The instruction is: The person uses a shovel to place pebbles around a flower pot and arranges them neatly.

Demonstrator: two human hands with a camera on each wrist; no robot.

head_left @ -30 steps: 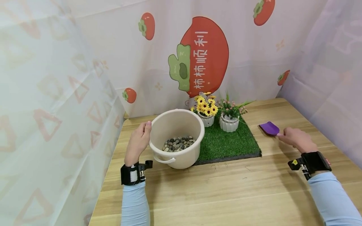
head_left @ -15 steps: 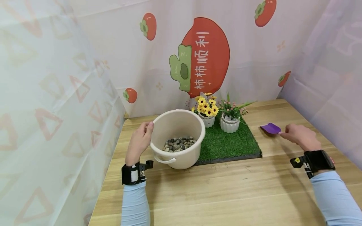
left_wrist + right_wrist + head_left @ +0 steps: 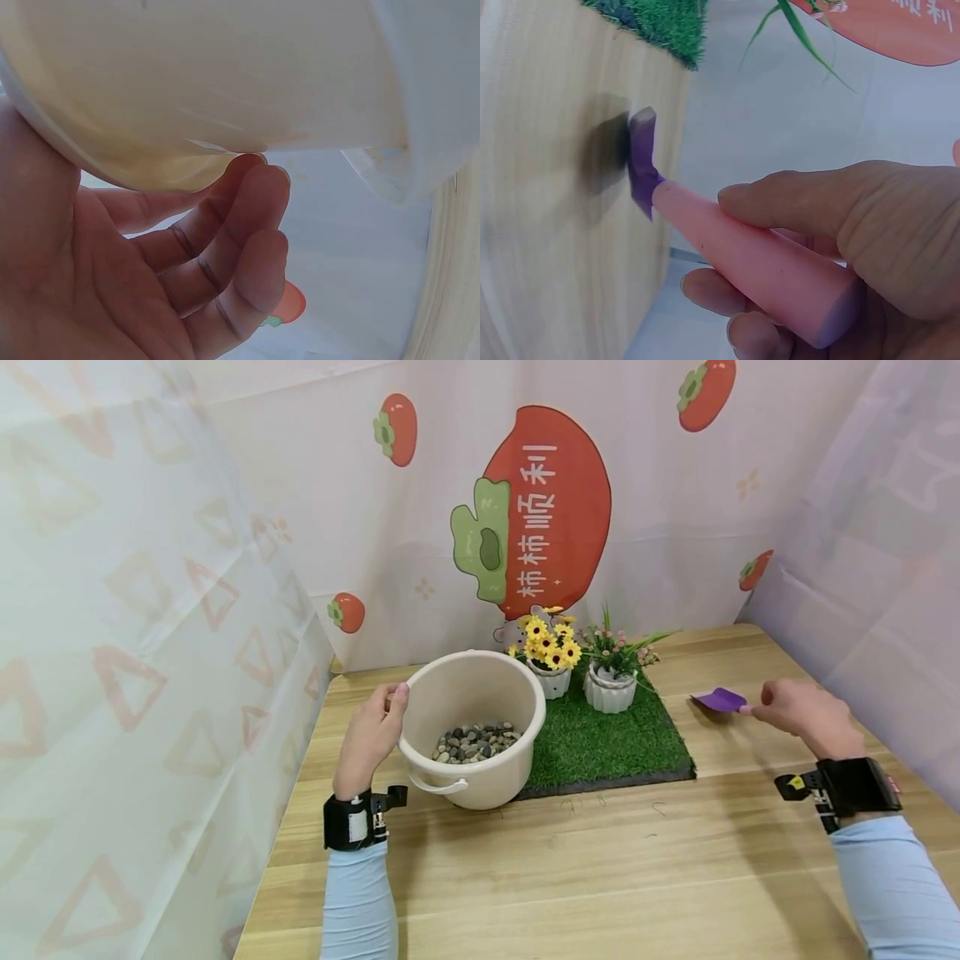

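In the head view, my left hand (image 3: 372, 735) grips the left rim of a cream plastic bucket (image 3: 491, 785). The left wrist view has the fingers (image 3: 259, 274) curled beneath that rim. Grey and tan pebbles (image 3: 474, 744) lie in the bottom of the bucket. Over on the right side of the table, my right hand (image 3: 810, 714) holds a small shovel (image 3: 720, 700) with a purple blade. Its pink handle (image 3: 742, 259) lies between thumb and fingers in the right wrist view, and the blade is low over the wood, casting a shadow there.
Behind and right of the bucket lies an artificial grass mat (image 3: 615, 747). On it stand a white pot with yellow flowers (image 3: 551, 647) and another white pot (image 3: 610, 689) with pink flowers. A printed curtain (image 3: 660, 527) closes off the wooden table's (image 3: 585, 885) back and sides.
My right hand has shifted a little to the right and up, tilting the shovel's handle, while the blade has barely moved. The left hand and bucket stay in place.
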